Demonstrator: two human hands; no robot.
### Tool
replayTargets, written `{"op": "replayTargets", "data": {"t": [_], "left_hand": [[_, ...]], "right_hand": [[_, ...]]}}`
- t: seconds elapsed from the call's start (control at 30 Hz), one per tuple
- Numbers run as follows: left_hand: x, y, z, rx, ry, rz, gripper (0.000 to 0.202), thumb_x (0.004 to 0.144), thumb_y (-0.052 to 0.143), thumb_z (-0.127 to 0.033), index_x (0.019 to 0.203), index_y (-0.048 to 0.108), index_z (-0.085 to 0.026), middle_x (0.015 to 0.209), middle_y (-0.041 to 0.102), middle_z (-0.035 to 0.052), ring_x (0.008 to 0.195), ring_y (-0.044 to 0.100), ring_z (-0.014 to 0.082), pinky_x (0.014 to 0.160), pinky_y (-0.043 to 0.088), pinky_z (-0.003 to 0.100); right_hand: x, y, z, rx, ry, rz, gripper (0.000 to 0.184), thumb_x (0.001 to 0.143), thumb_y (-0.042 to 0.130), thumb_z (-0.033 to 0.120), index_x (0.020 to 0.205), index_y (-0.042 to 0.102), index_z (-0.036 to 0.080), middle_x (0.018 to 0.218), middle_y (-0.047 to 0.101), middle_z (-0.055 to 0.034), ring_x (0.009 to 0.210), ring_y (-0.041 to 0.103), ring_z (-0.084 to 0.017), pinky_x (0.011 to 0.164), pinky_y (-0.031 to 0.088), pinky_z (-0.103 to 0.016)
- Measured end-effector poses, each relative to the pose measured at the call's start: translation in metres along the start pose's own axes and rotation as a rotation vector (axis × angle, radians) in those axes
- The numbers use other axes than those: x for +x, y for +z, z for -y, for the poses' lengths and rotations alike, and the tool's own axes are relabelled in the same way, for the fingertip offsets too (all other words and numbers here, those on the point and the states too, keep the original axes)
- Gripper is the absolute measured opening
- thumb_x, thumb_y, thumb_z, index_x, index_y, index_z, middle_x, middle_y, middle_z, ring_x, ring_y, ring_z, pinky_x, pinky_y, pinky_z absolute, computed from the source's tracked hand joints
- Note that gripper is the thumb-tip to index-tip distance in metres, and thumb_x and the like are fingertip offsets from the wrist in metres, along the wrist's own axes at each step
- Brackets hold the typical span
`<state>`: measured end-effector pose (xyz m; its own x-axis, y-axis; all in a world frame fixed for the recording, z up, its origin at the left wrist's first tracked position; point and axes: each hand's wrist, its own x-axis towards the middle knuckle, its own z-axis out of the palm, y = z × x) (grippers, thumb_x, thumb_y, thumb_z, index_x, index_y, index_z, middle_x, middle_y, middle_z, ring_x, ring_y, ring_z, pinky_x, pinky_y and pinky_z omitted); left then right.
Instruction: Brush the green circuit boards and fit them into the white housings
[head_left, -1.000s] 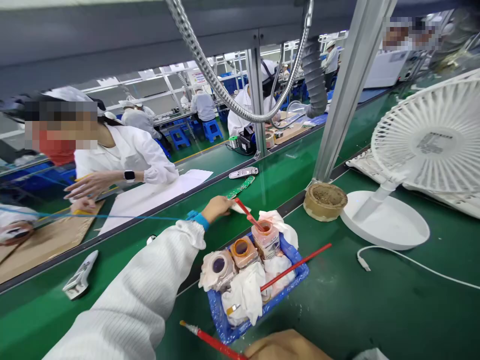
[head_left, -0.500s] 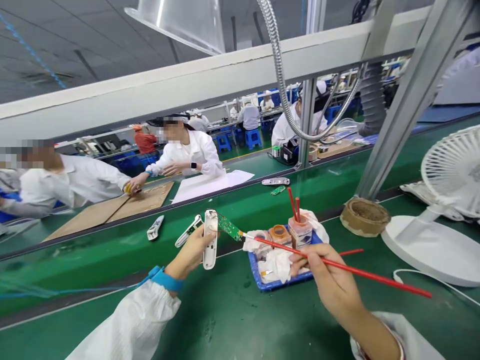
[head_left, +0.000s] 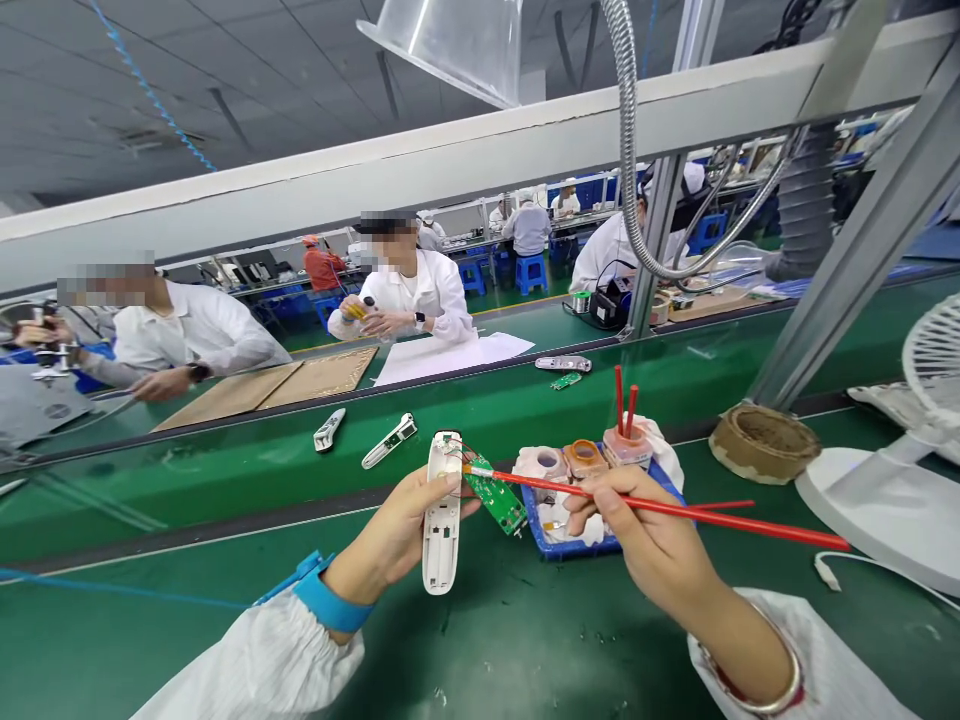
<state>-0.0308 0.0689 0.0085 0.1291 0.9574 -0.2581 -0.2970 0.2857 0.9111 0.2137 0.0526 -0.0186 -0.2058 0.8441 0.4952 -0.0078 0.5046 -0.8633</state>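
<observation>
My left hand, closed, grips a long white plastic housing with its hollow inside facing me. A green circuit board hangs at its right side, joined by thin wires near the top. My right hand is closed around a red-handled brush, held almost level. The bristles touch or hover at the board's upper end, beside the housing; contact is not clear. Under my right hand stands a blue tray with stained jars and white wipes. A second flat brush lies on the wipes, its handle partly hidden by my hand.
On the green belt lie several white shells, one close beyond my left hand, and a small loose board. A tape roll and white fan stand to the right. Co-workers sit across the belt; a blue wrist cord trails left.
The housing and board have come closer to me, and the board's face shows more fully. The brush tip has shifted from the board's far right end to its upper end by the housing.
</observation>
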Motion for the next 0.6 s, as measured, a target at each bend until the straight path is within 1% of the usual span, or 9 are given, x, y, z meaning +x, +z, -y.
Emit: {"op": "replayTargets", "data": {"t": [0.07, 0.13, 0.2, 0.3, 0.43, 0.5, 0.6], "left_hand": [[0.000, 0.003, 0.002, 0.075, 0.003, -0.041, 0.020, 0.068, 0.074, -0.031, 0.083, 0.070, -0.019, 0.074, 0.064, 0.0005, 0.069, 0.058, 0.0129, 0.075, 0.050, 0.028], [0.000, 0.003, 0.004, 0.137, 0.014, -0.032, 0.018, 0.066, 0.075, -0.032, 0.075, 0.068, -0.017, 0.067, 0.060, -0.0007, 0.063, 0.055, 0.0108, 0.069, 0.049, 0.025], [0.001, 0.003, 0.005, 0.180, 0.023, -0.003, 0.019, 0.066, 0.075, -0.033, 0.072, 0.067, -0.017, 0.067, 0.059, -0.0007, 0.063, 0.054, 0.0103, 0.067, 0.047, 0.023], [0.001, 0.003, 0.005, 0.219, 0.032, 0.001, 0.021, 0.066, 0.075, -0.033, 0.075, 0.068, -0.017, 0.070, 0.060, 0.0002, 0.064, 0.053, 0.0109, 0.068, 0.045, 0.024], [-0.003, 0.003, 0.003, 0.263, 0.046, 0.000, 0.021, 0.065, 0.074, -0.033, 0.071, 0.065, -0.016, 0.067, 0.059, 0.0009, 0.063, 0.052, 0.0124, 0.065, 0.044, 0.025], [-0.005, 0.002, 0.002, 0.281, 0.056, -0.016, 0.023, 0.064, 0.075, -0.034, 0.064, 0.061, -0.016, 0.062, 0.055, -0.0006, 0.060, 0.050, 0.0115, 0.062, 0.043, 0.024], [-0.005, -0.003, -0.002, 0.309, 0.077, -0.038, 0.026, 0.065, 0.074, -0.036, 0.064, 0.056, -0.017, 0.061, 0.052, -0.0022, 0.059, 0.049, 0.0108, 0.061, 0.042, 0.023]], "right_hand": [[-0.002, -0.003, 0.004, -0.079, -0.032, 0.031, 0.016, 0.095, 0.041, 0.024, 0.093, 0.057, 0.024, 0.077, 0.067, -0.0009, 0.077, 0.064, -0.016, 0.074, 0.049, -0.030], [-0.004, -0.006, 0.008, -0.167, -0.076, 0.058, 0.016, 0.095, 0.041, 0.021, 0.096, 0.056, 0.026, 0.080, 0.067, 0.0007, 0.080, 0.064, -0.015, 0.076, 0.049, -0.027], [-0.007, -0.010, 0.011, -0.247, -0.114, 0.077, 0.017, 0.094, 0.042, 0.018, 0.097, 0.056, 0.027, 0.082, 0.067, 0.0022, 0.081, 0.064, -0.013, 0.076, 0.048, -0.024], [-0.010, -0.013, 0.015, -0.331, -0.149, 0.093, 0.018, 0.093, 0.043, 0.016, 0.096, 0.056, 0.028, 0.082, 0.067, 0.0029, 0.082, 0.064, -0.013, 0.078, 0.048, -0.023], [-0.010, -0.014, 0.018, -0.369, -0.156, 0.084, 0.017, 0.093, 0.043, 0.017, 0.095, 0.056, 0.027, 0.079, 0.067, 0.0026, 0.079, 0.064, -0.014, 0.076, 0.049, -0.024], [-0.009, -0.015, 0.019, -0.401, -0.153, 0.097, 0.016, 0.093, 0.043, 0.018, 0.090, 0.057, 0.026, 0.078, 0.066, 0.0018, 0.078, 0.064, -0.015, 0.073, 0.049, -0.025], [-0.007, -0.019, 0.017, -0.431, -0.131, 0.091, 0.018, 0.092, 0.043, 0.021, 0.085, 0.059, 0.025, 0.074, 0.066, 0.0003, 0.075, 0.064, -0.017, 0.069, 0.049, -0.026]]}}
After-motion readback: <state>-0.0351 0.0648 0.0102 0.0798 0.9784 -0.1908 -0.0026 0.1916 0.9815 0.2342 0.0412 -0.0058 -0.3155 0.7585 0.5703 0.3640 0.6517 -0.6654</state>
